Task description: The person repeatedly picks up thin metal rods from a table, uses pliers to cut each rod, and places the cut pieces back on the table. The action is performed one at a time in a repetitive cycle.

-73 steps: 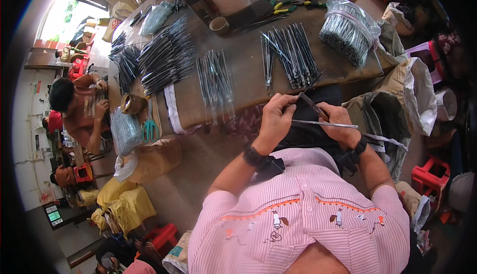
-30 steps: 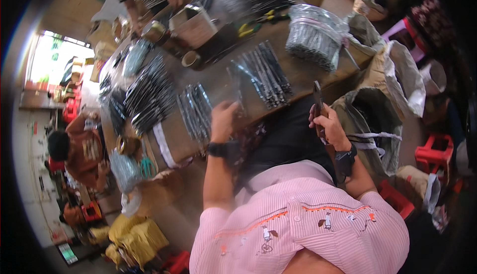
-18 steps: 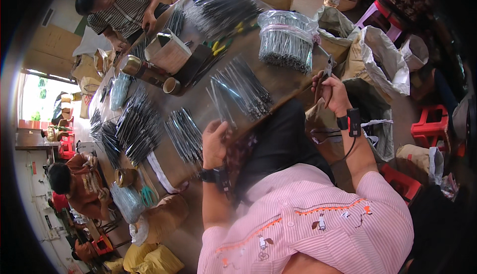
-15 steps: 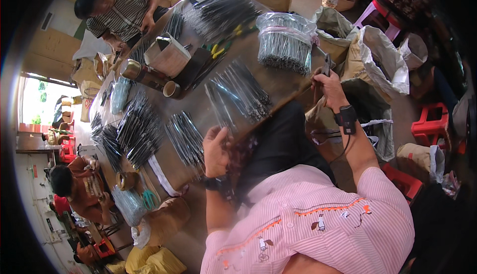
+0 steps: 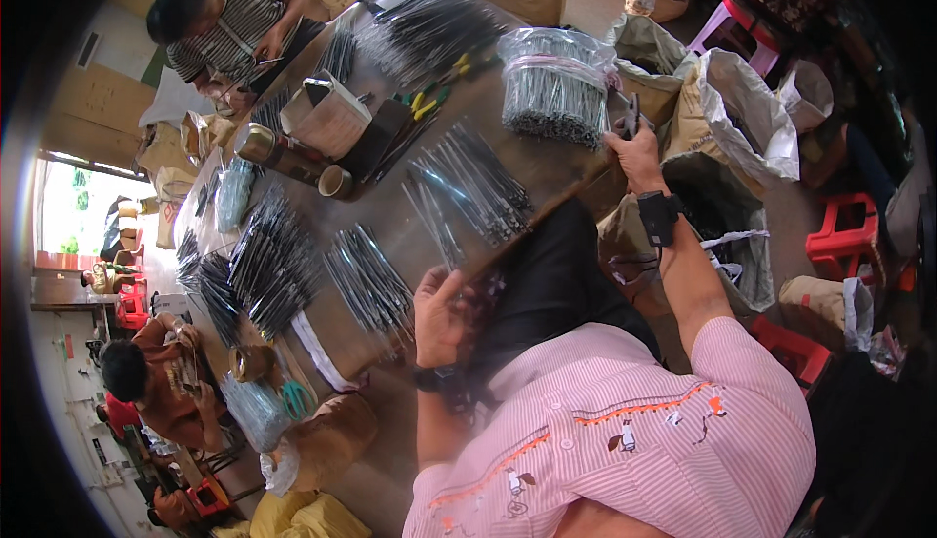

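Thin metal strips (image 5: 478, 182) lie in a fan on the brown table (image 5: 561, 172), a bit in front of us, with their near ends by the table edge. A few loose strips (image 5: 432, 221) sit just to the left of the fan. More dark strips (image 5: 366, 279) lie in a neat group farther left.

Our hands are now wide apart, no longer close together over our lap. We no longer see the long silver strip that lies across them in the oldest view, so the right hand is left with only its tool. Our left hand (image 5: 439, 318) is now at the table edge, right by the ends of the loose strips. Its fingers are softly bent, with only a small space by the thumb. They are blurry, so we cannot tell if they pinch a strip or touch one.

Our right hand (image 5: 637, 159) is now out by the far right part of the table, just beside a big bundle (image 5: 554, 99) wrapped in clear plastic. Its fingers are curled tight around dark pliers (image 5: 632, 113), so the pliers are well away from the loose strips.
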Demonstrator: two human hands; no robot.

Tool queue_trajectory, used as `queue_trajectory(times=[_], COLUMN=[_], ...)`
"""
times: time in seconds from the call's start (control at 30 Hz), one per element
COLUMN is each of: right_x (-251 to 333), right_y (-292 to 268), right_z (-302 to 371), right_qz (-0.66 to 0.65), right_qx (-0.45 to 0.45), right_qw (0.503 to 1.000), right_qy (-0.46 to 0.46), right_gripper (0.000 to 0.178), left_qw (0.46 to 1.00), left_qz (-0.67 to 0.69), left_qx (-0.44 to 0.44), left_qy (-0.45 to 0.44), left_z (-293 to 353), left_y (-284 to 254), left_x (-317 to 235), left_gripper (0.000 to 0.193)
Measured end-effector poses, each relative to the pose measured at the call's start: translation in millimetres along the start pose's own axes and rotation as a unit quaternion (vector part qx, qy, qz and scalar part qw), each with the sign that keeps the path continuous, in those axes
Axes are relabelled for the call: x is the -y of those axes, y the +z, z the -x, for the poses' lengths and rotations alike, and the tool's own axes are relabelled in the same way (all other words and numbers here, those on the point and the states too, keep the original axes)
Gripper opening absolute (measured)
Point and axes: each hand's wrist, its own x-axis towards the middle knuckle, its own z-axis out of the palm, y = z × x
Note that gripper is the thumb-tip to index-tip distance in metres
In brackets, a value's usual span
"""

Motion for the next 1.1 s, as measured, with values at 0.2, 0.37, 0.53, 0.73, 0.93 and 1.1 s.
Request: queue_trajectory(times=[0.2, 0.37, 0.53, 0.73, 0.93, 1.1], right_x=[-9.4, -12.6, -9.4, 6.8, 60.2, 98.4], right_y=[-33.6, -37.7, -19.0, -21.9, -14.3, 20.6], right_z=[11.0, -2.9, -34.1, 8.5, 75.4, 122.6], right_qz=[-0.272, -0.529, -0.571, -0.477, -0.318, -0.287], right_qx=[0.111, 0.213, 0.183, 0.241, 0.300, 0.341], right_qw=[0.909, 0.728, 0.703, 0.774, 0.863, 0.876], right_qy=[0.295, 0.380, 0.383, 0.339, 0.253, 0.182], right_gripper=[0.013, 0.011, 0.010, 0.010, 0.014, 0.021], left_qw=[0.998, 0.998, 0.999, 0.997, 0.993, 0.986], left_qz=[0.050, 0.037, 0.037, 0.059, 0.020, 0.025], left_qx=[0.008, 0.008, 0.023, 0.011, 0.108, 0.161], left_qy=[-0.025, -0.046, -0.028, -0.048, -0.047, -0.033], left_z=[14.0, 14.5, 15.6, 22.2, 11.1, 11.9], left_y=[-17.2, -17.6, 2.5, 3.8, 6.3, 29.7], left_x=[4.0, 7.5, 5.2, 9.4, 20.7, 23.7], left_gripper=[0.013, 0.016, 0.010, 0.012, 0.019, 0.019])
